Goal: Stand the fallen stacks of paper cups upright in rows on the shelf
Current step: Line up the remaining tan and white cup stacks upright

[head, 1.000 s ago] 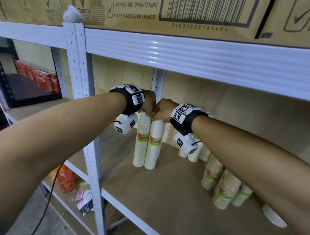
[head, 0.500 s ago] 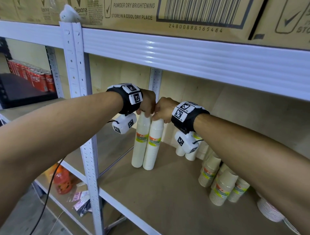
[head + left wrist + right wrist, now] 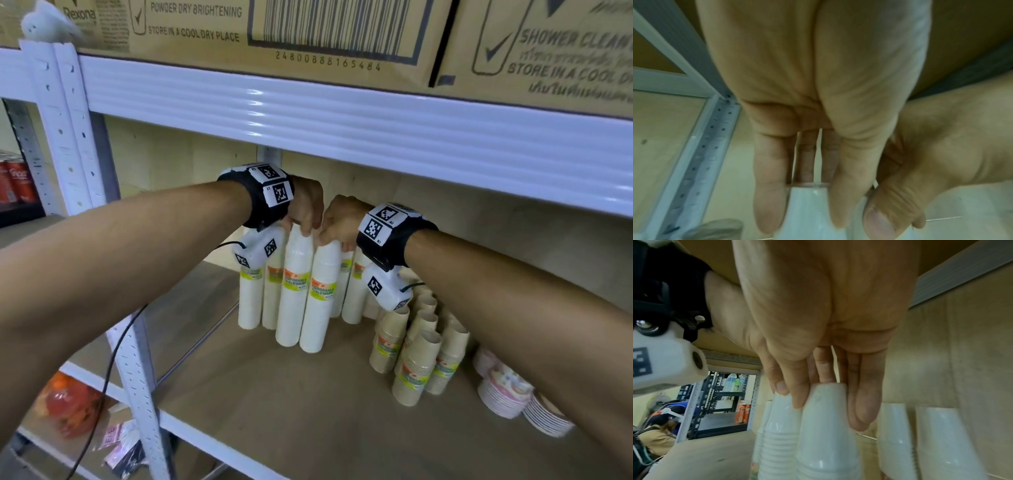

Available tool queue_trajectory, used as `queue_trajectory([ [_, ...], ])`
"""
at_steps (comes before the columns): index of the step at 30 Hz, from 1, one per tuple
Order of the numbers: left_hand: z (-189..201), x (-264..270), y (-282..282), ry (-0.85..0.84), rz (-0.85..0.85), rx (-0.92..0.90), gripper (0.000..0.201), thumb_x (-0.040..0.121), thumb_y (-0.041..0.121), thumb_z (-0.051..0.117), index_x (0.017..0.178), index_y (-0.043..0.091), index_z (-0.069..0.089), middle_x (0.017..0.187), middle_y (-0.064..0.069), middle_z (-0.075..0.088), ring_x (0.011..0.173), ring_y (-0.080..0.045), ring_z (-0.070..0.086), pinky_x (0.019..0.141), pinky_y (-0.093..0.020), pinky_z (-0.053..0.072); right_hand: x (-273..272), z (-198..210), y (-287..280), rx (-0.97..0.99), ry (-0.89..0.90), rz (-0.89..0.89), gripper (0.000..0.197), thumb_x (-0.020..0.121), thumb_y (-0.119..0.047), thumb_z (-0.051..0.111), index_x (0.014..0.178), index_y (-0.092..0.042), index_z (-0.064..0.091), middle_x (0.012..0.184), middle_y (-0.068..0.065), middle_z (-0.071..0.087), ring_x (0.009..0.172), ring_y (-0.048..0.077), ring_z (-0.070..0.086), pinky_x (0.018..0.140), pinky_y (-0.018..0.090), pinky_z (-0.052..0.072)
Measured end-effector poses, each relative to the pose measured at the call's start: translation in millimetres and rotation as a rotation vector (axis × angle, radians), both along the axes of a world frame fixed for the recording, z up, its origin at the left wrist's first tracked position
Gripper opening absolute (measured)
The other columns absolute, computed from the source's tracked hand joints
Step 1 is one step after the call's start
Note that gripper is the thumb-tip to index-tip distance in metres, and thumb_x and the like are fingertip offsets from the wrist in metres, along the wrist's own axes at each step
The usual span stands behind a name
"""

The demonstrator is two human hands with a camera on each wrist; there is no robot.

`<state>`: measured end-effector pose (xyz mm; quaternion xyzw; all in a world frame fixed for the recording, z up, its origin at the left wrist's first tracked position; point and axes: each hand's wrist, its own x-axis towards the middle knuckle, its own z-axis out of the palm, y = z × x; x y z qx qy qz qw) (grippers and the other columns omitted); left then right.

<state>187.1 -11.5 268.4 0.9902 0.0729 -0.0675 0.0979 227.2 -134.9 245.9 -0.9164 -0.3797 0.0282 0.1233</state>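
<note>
Cup stacks (image 3: pixel 305 291), tops pinched by fingers (image 3: pixel 797 395)

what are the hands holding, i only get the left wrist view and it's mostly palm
Observer: Each grips the top of one tall white cup stack: left hand on the left stack, right hand on the right stack.
Operator: are they standing
Observer: Yes, bases on the shelf board, side by side.
Operator: more behind them
Observer: Yes, a back row of white stacks stands upright.
</note>
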Motion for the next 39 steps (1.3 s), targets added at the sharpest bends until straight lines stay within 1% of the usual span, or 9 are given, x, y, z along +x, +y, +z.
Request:
queue_trajectory([
  [3, -3, 14, -13, -0.009, -0.043, -0.007, 0.041, 0.081, 0.008, 0.075, 0.121, 0.008, 0.068, 0.121, -0.007, 0.065, 0.102, -0.026, 0.067, 0.086, -0.039, 0.059, 12, 0, -15, -0.005, -0.012, -0.069, 0.031, 0.075, -0.031, 0.080, 0.066, -0.017, 0.054, 0.063, -0.001, 0.056, 0.053, 0.012, 0.055, 0.046, 0.020, 0.041],
  [6, -7, 25, -26, -0.023, -0.097, -0.020, 0.040, 0.081, 0.004, 0.073, 0.121, 0.007, 0.067, 0.117, -0.005, 0.063, 0.095, -0.024, 0.064, 0.078, -0.033, 0.058, 21, 1, -30, -0.006, -0.042, -0.125, 0.037, 0.079, -0.030, 0.077, 0.059, -0.018, 0.048, 0.059, -0.002, 0.050, 0.050, 0.010, 0.048, 0.044, 0.021, 0.035],
  [12, -16, 46, -35, -0.079, -0.165, -0.071, 0.035, 0.075, 0.002, 0.074, 0.107, 0.014, 0.073, 0.101, 0.003, 0.062, 0.090, -0.016, 0.059, 0.080, -0.031, 0.055, 37, -6, -46, 0.011, -0.042, -0.180, 0.025, 0.077, -0.029, 0.079, 0.085, -0.008, 0.067, 0.073, 0.000, 0.059, 0.058, 0.012, 0.055, 0.048, 0.022, 0.042],
  [17, -22, 53, -41, -0.096, -0.218, -0.049, 0.037, 0.077, -0.002, 0.071, 0.111, 0.010, 0.072, 0.099, 0.002, 0.063, 0.094, -0.016, 0.059, 0.080, -0.032, 0.055, 44, -14, -50, 0.023, -0.070, -0.220, 0.036, 0.080, -0.025, 0.076, 0.058, -0.019, 0.049, 0.061, -0.005, 0.049, 0.053, 0.006, 0.046, 0.044, 0.020, 0.033],
  [20, -26, 57, -42, -0.098, -0.231, -0.056, 0.037, 0.077, -0.004, 0.070, 0.113, 0.007, 0.071, 0.101, 0.000, 0.063, 0.092, -0.014, 0.057, 0.069, -0.024, 0.050, 48, -18, -50, 0.021, -0.059, -0.231, 0.029, 0.081, -0.025, 0.077, 0.065, -0.014, 0.055, 0.063, -0.005, 0.050, 0.055, 0.008, 0.049, 0.044, 0.020, 0.033],
  [26, -35, 67, -40, -0.110, -0.223, -0.030, 0.038, 0.077, -0.002, 0.069, 0.113, 0.009, 0.071, 0.115, -0.006, 0.067, 0.095, -0.015, 0.058, 0.084, -0.031, 0.053, 55, -25, -47, 0.013, -0.066, -0.249, 0.033, 0.080, -0.028, 0.077, 0.098, -0.002, 0.070, 0.087, 0.005, 0.062, 0.080, 0.018, 0.060, 0.048, 0.020, 0.036],
  [31, -36, 69, -37, -0.124, -0.231, -0.045, 0.041, 0.079, -0.001, 0.068, 0.119, 0.007, 0.069, 0.119, -0.005, 0.067, 0.096, -0.012, 0.055, 0.079, -0.024, 0.046, 61, -30, -47, 0.035, -0.051, -0.266, 0.037, 0.080, -0.030, 0.077, 0.105, -0.003, 0.070, 0.103, 0.010, 0.070, 0.093, 0.024, 0.067, 0.064, 0.025, 0.044],
  [36, -35, 69, -38, -0.133, -0.235, -0.045, 0.039, 0.080, -0.001, 0.068, 0.118, 0.007, 0.070, 0.120, -0.006, 0.067, 0.097, -0.012, 0.055, 0.077, -0.024, 0.045, 60, -29, -47, 0.039, -0.045, -0.255, 0.033, 0.081, -0.029, 0.076, 0.102, -0.005, 0.071, 0.102, 0.010, 0.070, 0.079, 0.018, 0.060, 0.049, 0.020, 0.038],
  [39, -35, 70, -37, -0.140, -0.221, -0.054, 0.038, 0.080, 0.000, 0.069, 0.118, 0.007, 0.070, 0.119, -0.006, 0.067, 0.102, -0.016, 0.059, 0.078, -0.024, 0.044, 59, -28, -49, 0.042, -0.055, -0.241, 0.033, 0.081, -0.029, 0.075, 0.105, -0.006, 0.070, 0.105, 0.009, 0.069, 0.086, 0.020, 0.063, 0.056, 0.022, 0.042],
])
